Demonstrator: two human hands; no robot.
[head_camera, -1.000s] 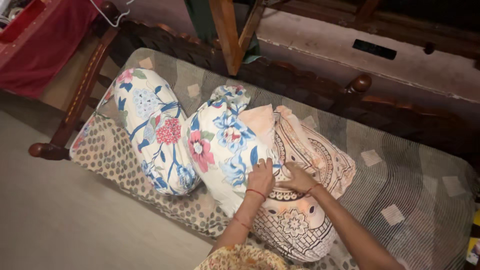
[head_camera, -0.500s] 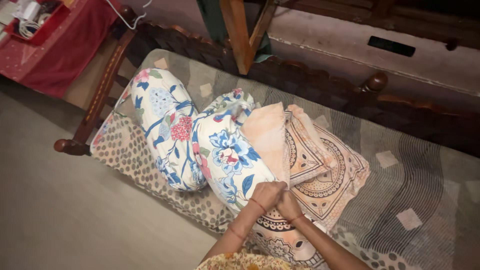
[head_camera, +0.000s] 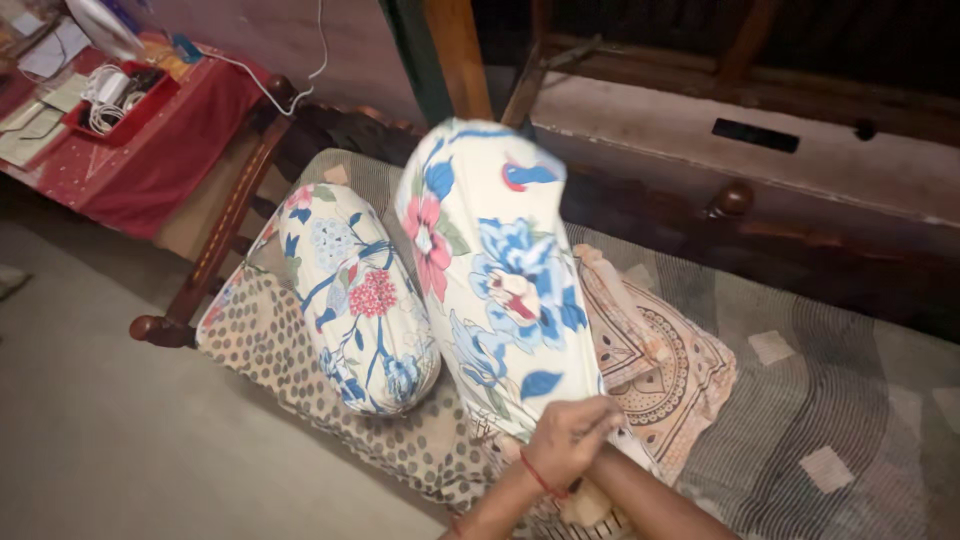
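The head view shows our left hand (head_camera: 565, 440) clenched on the lower end of a floral pillow (head_camera: 495, 270), which stands tilted up in the middle of the frame, its far end lifted toward the top. Our right hand (head_camera: 590, 500) sits just under the left, mostly hidden by it, so we cannot tell whether it grips anything. We judge the step in hand to be lifting the pillow by its open cover end, as if to settle the filling. A second floral pillow (head_camera: 350, 300) lies to the left on the spotted bed sheet (head_camera: 270, 350), and a peach patterned cloth (head_camera: 660, 350) lies just right of the raised pillow. Any further move calls for a firm hold on the cover's edge.
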